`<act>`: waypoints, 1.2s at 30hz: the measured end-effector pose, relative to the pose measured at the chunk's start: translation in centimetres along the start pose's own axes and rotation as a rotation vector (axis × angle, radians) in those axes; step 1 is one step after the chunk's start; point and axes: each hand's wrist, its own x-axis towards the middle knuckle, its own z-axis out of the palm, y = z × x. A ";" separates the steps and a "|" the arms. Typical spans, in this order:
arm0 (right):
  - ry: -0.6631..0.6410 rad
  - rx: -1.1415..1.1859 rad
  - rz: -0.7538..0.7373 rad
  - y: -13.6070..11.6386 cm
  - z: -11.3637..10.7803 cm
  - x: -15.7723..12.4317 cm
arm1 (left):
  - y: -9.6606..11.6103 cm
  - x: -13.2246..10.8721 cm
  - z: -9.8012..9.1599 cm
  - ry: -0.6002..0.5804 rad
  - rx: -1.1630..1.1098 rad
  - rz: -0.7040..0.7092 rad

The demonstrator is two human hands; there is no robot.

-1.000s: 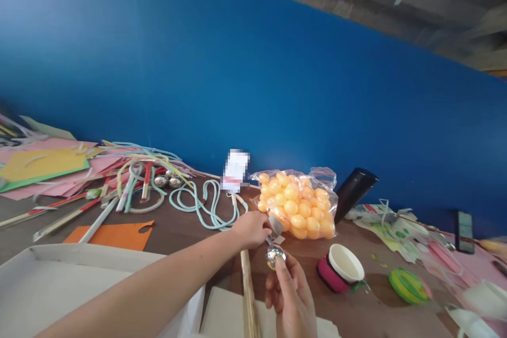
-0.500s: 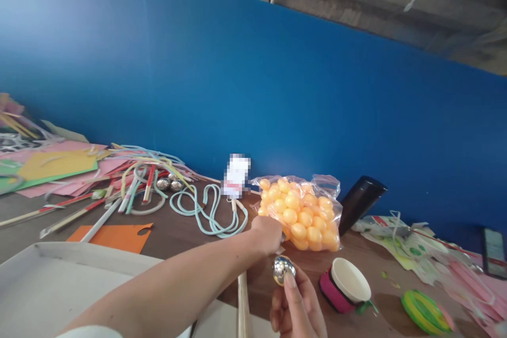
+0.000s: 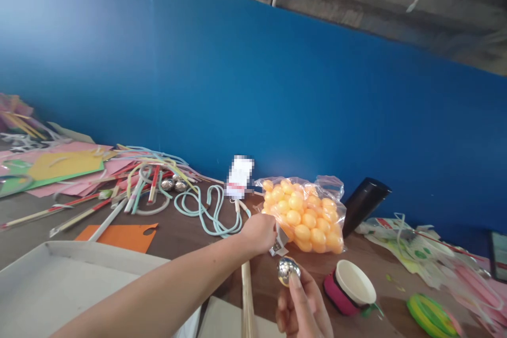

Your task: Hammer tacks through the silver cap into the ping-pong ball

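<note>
Between the thumb and fingers of my right hand [image 3: 304, 303] is a shiny silver ball [image 3: 288, 270], pinched above the table. My left hand [image 3: 259, 233] reaches across in front of a clear plastic bag of orange balls [image 3: 307, 219]. Its fingers are closed and turned away from me, and a small grey and white packet with dark print [image 3: 279, 241] sticks out from them beside the bag. A white cup in a magenta and black wrap [image 3: 354, 285] is to the right of my right hand.
A black cylinder [image 3: 366, 200] leans behind the bag. Pale blue cord [image 3: 209, 214] lies left of it. Coloured paper [image 3: 67, 166], sticks and several silver balls [image 3: 174, 185] clutter the left side. A white tray [image 3: 91, 259] is at front left, green rings [image 3: 430, 314] at right.
My left hand has pulled back slightly to the left, and the small packet now shows at its fingers. My right hand keeps its pinch on the silver ball. The view has shifted slightly.
</note>
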 end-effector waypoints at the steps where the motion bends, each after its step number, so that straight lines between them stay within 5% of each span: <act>1: 0.001 -0.002 0.011 0.0 0.0 0.0 | -0.2 -0.3 -0.1 0.006 -0.050 0.003; 7: -0.006 -0.004 0.069 -0.3 0.2 -0.2 | -1.9 -3.6 -0.6 -0.056 -0.368 -0.031; 15: -0.045 -0.035 -0.004 1.0 1.2 -0.7 | -3.4 -8.3 -0.5 0.030 -0.856 -0.128; 36: -0.045 0.197 0.177 0.2 2.0 -1.2 | -5.1 -8.0 0.3 -0.177 -1.237 -0.175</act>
